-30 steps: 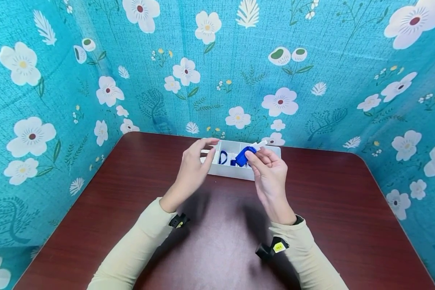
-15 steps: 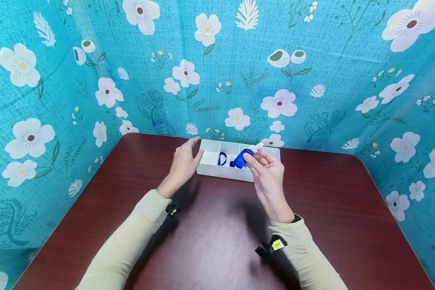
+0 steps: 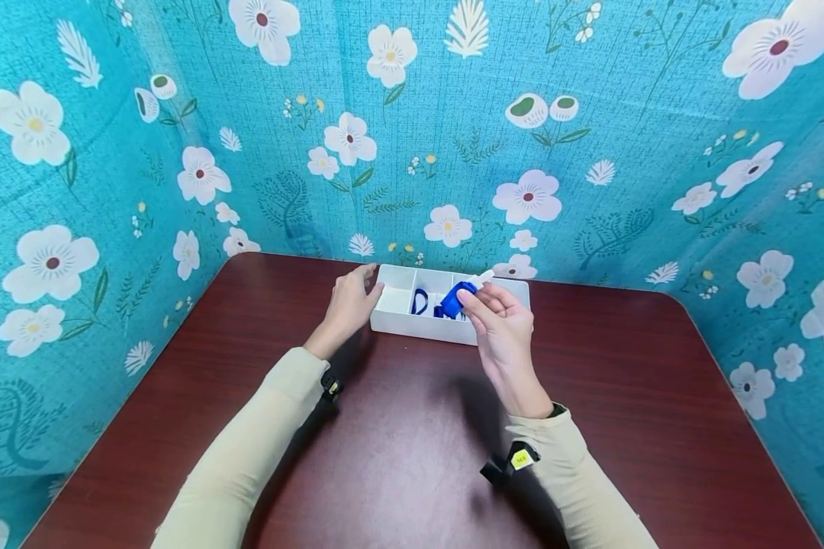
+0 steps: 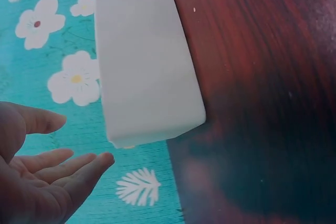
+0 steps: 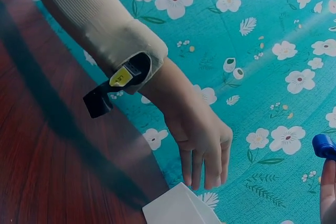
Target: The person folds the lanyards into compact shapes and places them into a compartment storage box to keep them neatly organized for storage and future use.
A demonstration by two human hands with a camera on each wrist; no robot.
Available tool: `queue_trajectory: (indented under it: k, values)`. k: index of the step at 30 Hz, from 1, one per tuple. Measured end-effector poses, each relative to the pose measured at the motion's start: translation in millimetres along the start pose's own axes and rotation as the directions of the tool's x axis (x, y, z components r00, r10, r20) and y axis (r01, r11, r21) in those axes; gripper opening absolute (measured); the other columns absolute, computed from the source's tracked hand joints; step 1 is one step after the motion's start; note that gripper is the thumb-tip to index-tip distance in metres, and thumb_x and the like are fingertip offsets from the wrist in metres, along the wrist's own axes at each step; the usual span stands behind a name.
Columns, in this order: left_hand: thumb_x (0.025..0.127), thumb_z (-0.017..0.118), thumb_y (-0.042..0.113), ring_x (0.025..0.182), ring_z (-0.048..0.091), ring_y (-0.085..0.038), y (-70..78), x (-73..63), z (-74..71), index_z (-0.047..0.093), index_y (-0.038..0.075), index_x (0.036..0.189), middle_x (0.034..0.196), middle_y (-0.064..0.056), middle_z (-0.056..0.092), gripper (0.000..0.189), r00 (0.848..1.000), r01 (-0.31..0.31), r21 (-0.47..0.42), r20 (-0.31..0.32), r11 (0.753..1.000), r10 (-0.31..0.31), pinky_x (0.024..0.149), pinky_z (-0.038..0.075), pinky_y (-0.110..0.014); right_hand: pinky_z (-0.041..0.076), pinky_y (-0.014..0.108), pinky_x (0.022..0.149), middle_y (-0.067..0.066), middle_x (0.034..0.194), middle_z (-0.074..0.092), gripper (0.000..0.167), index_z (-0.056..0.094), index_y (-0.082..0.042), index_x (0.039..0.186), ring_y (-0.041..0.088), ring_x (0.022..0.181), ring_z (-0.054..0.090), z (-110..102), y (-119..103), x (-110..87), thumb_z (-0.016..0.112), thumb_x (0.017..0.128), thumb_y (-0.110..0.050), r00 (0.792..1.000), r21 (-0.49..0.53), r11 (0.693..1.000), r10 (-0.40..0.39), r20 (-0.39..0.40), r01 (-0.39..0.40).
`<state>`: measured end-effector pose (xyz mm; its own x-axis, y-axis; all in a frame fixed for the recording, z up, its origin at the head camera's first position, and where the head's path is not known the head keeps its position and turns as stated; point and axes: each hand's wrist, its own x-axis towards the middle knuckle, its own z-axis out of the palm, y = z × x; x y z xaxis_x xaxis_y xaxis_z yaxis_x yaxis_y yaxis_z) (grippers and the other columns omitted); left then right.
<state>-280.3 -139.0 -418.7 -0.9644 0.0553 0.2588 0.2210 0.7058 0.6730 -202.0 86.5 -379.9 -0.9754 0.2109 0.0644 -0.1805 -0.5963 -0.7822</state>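
Note:
My right hand (image 3: 506, 324) pinches a bright blue, strap-like item (image 3: 458, 298) with a white end piece (image 3: 482, 277), above the middle of a white divided box (image 3: 422, 328). In the right wrist view, only a shiny blue part (image 5: 323, 145) and a fingertip show at the right edge. My left hand (image 3: 346, 309) is at the box's left end, thumb and fingers spread. The left wrist view has its fingers (image 4: 79, 174) just off the box's end wall (image 4: 152, 129). Inside the middle compartment stands a dark blue strap loop (image 3: 420, 302). The right hand partly hides the box.
The dark red-brown table (image 3: 398, 427) extends around the box. A teal floral curtain (image 3: 412, 137) hangs close behind the box and along both sides. The box's left compartment (image 3: 394, 293) has a pale bottom. Wrist cameras sit at both cuffs.
My left hand has moved left from over the box to beside its left end, uncovering the left compartment. The right hand still holds the blue item, shifted slightly left.

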Motion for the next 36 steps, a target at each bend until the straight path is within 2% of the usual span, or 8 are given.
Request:
queue_trajectory:
  k: [8, 17, 23, 27, 31, 34, 36]
  values:
    - [0.099, 0.062, 0.013, 0.122, 0.059, -0.032, -13.6, 8.3, 6.9, 0.053, -0.007, 0.138, 0.132, -0.024, 0.06, 0.044, 0.997, 0.073, -0.005, 0.019, 0.997, -0.073, 0.099, 0.049, -0.044, 0.058, 0.026, 0.068, 0.005, 0.073, 0.065, 0.025, 0.066, -0.004, 0.087, 0.015, 0.066, 0.066, 7, 6, 6.8, 0.064, 0.085, 0.021, 1.0, 0.031, 0.999, 0.013, 0.016, -0.013]
    - [0.099, 0.061, 0.013, 0.12, 0.059, -0.033, -23.8, 15.4, 13.8, 0.053, -0.008, 0.137, 0.126, -0.025, 0.063, 0.044, 0.997, 0.076, 0.025, 0.028, 0.997, -0.076, 0.099, 0.048, -0.048, 0.059, 0.028, 0.069, 0.005, 0.073, 0.067, 0.025, 0.065, -0.003, 0.087, 0.014, 0.066, 0.065, 16, 18, 17.0, 0.065, 0.084, 0.022, 0.999, 0.015, 1.0, -0.009, 0.037, 0.008]
    - [0.1, 0.058, 0.01, 0.12, 0.06, -0.032, -27.9, 18.4, 14.6, 0.051, -0.006, 0.141, 0.128, -0.024, 0.063, 0.044, 0.991, 0.114, 0.025, 0.063, 0.993, -0.115, 0.098, 0.049, -0.047, 0.059, 0.029, 0.071, 0.004, 0.073, 0.068, 0.023, 0.065, -0.001, 0.091, 0.013, 0.066, 0.065, 16, 28, 23.6, 0.069, 0.082, 0.019, 0.999, -0.044, 0.999, -0.022, 0.042, 0.023]
    - [0.101, 0.056, 0.01, 0.119, 0.061, -0.029, -29.1, 19.2, 15.4, 0.05, -0.003, 0.143, 0.13, -0.021, 0.062, 0.044, 0.99, 0.114, 0.018, 0.087, 0.993, -0.115, 0.097, 0.051, -0.044, 0.059, 0.029, 0.07, 0.004, 0.073, 0.068, 0.022, 0.065, 0.0, 0.091, 0.013, 0.065, 0.065, 14, 32, 28.6, 0.071, 0.081, 0.018, 0.999, -0.056, 0.998, -0.032, 0.034, 0.034]
    - [0.102, 0.053, 0.009, 0.111, 0.065, -0.027, -32.9, 19.5, 16.9, 0.052, 0.001, 0.142, 0.129, -0.019, 0.063, 0.041, 0.986, 0.123, -0.027, 0.115, 0.992, -0.119, 0.086, 0.056, -0.04, 0.059, 0.029, 0.07, 0.003, 0.074, 0.068, 0.02, 0.066, 0.0, 0.093, 0.012, 0.066, 0.064, 13, 37, 34.0, 0.073, 0.081, 0.015, 0.999, -0.091, 0.995, -0.03, 0.041, 0.034]
    - [0.102, 0.053, 0.007, 0.102, 0.069, -0.027, -35.3, 19.3, 17.2, 0.053, 0.002, 0.141, 0.129, -0.02, 0.063, 0.04, 0.98, 0.155, -0.111, 0.142, 0.982, -0.138, 0.075, 0.059, -0.037, 0.059, 0.029, 0.07, 0.002, 0.074, 0.068, 0.02, 0.066, 0.002, 0.094, 0.011, 0.068, 0.064, 12, 42, 38.9, 0.074, 0.081, 0.014, 0.998, -0.131, 0.99, -0.038, 0.042, 0.043]
    - [0.101, 0.054, 0.007, 0.101, 0.069, -0.028, -36.3, 19.5, 16.8, 0.054, 0.003, 0.141, 0.13, -0.02, 0.062, 0.04, 0.976, 0.175, -0.16, 0.155, 0.971, -0.15, 0.073, 0.06, -0.036, 0.059, 0.029, 0.069, 0.002, 0.074, 0.067, 0.02, 0.066, 0.003, 0.094, 0.011, 0.067, 0.065, 13, 45, 42.4, 0.074, 0.081, 0.015, 0.998, -0.155, 0.987, -0.048, 0.039, 0.053]
